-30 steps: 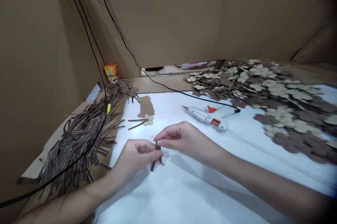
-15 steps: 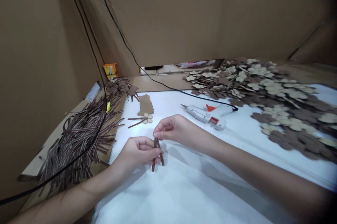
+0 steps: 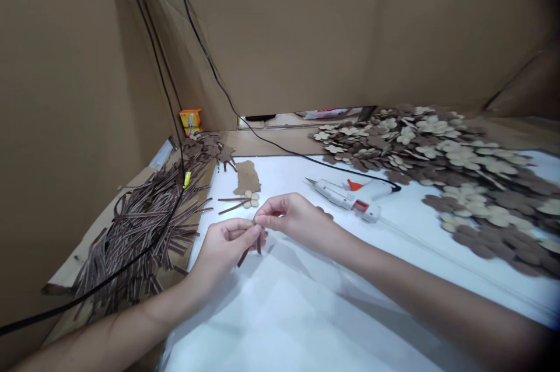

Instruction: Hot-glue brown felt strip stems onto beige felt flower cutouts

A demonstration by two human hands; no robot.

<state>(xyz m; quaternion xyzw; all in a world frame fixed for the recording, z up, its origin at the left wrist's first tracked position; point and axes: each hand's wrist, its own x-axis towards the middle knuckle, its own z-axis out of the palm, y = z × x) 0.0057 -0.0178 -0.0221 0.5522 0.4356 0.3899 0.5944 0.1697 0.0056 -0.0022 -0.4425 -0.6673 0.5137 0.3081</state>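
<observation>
Both my hands meet over the white work surface (image 3: 280, 313), pinching a folded brown stitched ribbon (image 3: 243, 258). My left hand (image 3: 230, 244) is closed, its thumb and forefinger pressed on the strip, while two ribbon ends hang below. Fingertips of my right hand (image 3: 284, 214) pinch the upper end, touching the left fingertips; the top of the ribbon is mostly hidden there. Just beyond lies a small beige felt flower (image 3: 251, 199) with two ribbon tails, beside a torn piece of brown cardboard (image 3: 247, 176). A brown felt piece shows partly behind my right wrist.
A white glue gun (image 3: 341, 194) lies right of my hands, its black cord running across the back. Brown and beige felt flowers (image 3: 472, 156) are heaped at right. Cut ribbons (image 3: 140, 226) pile up at left, near an orange box (image 3: 191, 121). Cardboard walls (image 3: 280, 34) enclose the space.
My left hand has moved up against the right fingertips, and the ribbon has turned so its ends hang more to the lower left. The whole view has shifted slightly.
</observation>
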